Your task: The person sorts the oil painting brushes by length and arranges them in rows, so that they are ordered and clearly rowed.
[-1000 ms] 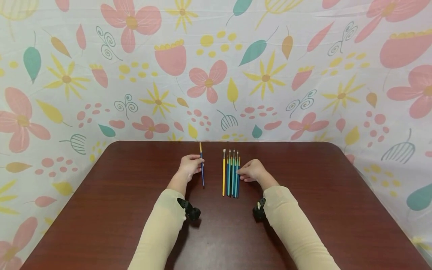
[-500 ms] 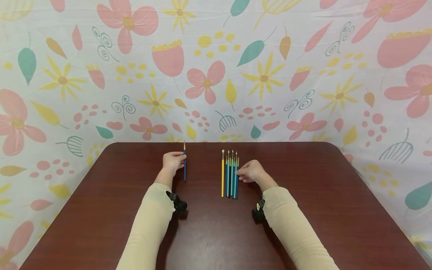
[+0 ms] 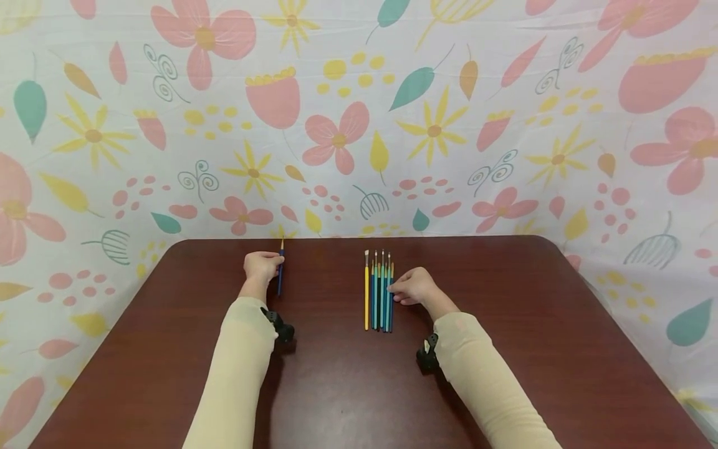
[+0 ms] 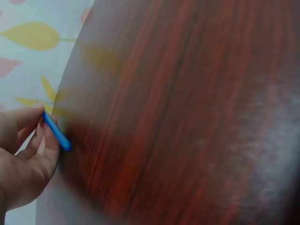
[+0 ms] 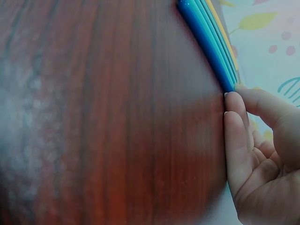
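Note:
My left hand (image 3: 261, 266) pinches a blue paintbrush (image 3: 280, 280) between thumb and fingers at the table's far left-centre, bristles pointing away. In the left wrist view, the blue handle (image 4: 58, 132) sticks out from the fingertips toward the camera. Several paintbrushes with blue, teal and dark handles (image 3: 382, 299) lie side by side near the middle, a longer yellow-handled brush (image 3: 366, 299) at their left end. At the row's right end my right hand (image 3: 416, 286) pinches the outermost blue brush (image 5: 206, 50) with thumb and index finger; their contact is partly hidden in the head view.
The dark reddish-brown table (image 3: 336, 386) reaches back to a floral cloth (image 3: 359, 174) hanging behind it. A small black camera (image 3: 278, 327) sits at the left wrist, and another black camera (image 3: 428, 353) at the right.
My left hand has moved left with its blue paintbrush, farther from the row. My right hand stays at the row's right end. The head view has shifted slightly.

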{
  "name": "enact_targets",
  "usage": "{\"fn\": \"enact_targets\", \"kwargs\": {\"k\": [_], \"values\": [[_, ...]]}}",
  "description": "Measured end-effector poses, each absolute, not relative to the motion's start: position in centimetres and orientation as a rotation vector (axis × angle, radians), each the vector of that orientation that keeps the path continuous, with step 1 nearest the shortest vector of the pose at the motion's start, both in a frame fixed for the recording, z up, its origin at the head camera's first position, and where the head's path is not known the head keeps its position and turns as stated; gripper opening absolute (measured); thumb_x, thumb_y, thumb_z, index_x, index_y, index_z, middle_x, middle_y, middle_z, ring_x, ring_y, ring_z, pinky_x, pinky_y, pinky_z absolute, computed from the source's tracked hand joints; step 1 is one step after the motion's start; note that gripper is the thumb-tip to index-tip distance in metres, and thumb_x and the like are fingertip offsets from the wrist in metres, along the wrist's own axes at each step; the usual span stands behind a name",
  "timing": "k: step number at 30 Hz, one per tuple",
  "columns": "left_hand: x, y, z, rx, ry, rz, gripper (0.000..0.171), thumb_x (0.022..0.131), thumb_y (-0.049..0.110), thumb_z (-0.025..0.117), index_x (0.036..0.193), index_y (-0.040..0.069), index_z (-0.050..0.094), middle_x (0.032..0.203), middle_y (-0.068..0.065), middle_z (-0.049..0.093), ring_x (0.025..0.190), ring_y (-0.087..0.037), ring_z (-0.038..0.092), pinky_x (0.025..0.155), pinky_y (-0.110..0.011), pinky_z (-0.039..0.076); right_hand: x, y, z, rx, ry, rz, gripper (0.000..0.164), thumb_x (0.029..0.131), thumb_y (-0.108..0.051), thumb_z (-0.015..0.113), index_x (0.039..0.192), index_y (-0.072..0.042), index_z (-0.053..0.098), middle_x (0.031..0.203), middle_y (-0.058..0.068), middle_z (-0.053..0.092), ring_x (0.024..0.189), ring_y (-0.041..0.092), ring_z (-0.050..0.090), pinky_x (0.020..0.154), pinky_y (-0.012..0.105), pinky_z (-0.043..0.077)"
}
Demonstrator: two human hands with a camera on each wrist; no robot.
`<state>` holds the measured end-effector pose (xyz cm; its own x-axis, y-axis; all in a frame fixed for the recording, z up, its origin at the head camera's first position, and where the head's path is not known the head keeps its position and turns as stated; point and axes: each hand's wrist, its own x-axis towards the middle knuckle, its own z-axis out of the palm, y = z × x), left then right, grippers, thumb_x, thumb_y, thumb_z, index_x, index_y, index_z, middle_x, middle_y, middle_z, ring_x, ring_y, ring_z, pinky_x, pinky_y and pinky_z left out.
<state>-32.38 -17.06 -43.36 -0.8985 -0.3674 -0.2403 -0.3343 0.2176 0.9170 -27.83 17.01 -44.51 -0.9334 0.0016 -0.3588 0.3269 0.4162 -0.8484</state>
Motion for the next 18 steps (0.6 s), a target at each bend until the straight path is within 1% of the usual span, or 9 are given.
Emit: {"fn": "enact_targets", "kwargs": {"k": [4, 12, 18], "values": [[-32.5, -17.5, -43.4, 0.713, -2.43, -1.786, 0.026, 0.089, 0.011, 0.065, 0.112, 0.0, 0.068, 0.124, -0.019, 0.058, 0.106, -0.032, 0.061, 0.09, -0.041, 0.052, -27.9, 17.0, -44.7, 0.288, 2.37, -1.516, 0.024, 0.083, -0.014, 0.073, 0.096, 0.005, 0.069, 0.072, 0.008, 0.069, 0.056, 0.011, 0.064, 0.056, 0.028, 0.057], [-33.2, -17.6, -43.4, 0.643, -2.562, -1.514, 0.022, 0.088, 0.014, 0.066, 0.106, 0.001, 0.07, 0.123, -0.019, 0.059, 0.115, -0.035, 0.053, 0.094, -0.045, 0.049, -27.9, 17.1, -44.6, 0.29, 2.378, -1.515, 0.023, 0.083, -0.014, 0.073, 0.095, 0.006, 0.069, 0.071, 0.008, 0.068, 0.056, 0.011, 0.064, 0.056, 0.027, 0.056], [-33.7, -17.7, -43.5, 0.609, -2.611, -1.413, 0.022, 0.089, 0.012, 0.065, 0.107, 0.0, 0.07, 0.122, -0.02, 0.059, 0.115, -0.035, 0.052, 0.091, -0.045, 0.051, -27.8, 16.9, -44.6, 0.254, 2.398, -1.495, 0.022, 0.084, -0.013, 0.071, 0.096, 0.006, 0.07, 0.08, 0.011, 0.07, 0.059, 0.011, 0.065, 0.057, 0.028, 0.057]]}}
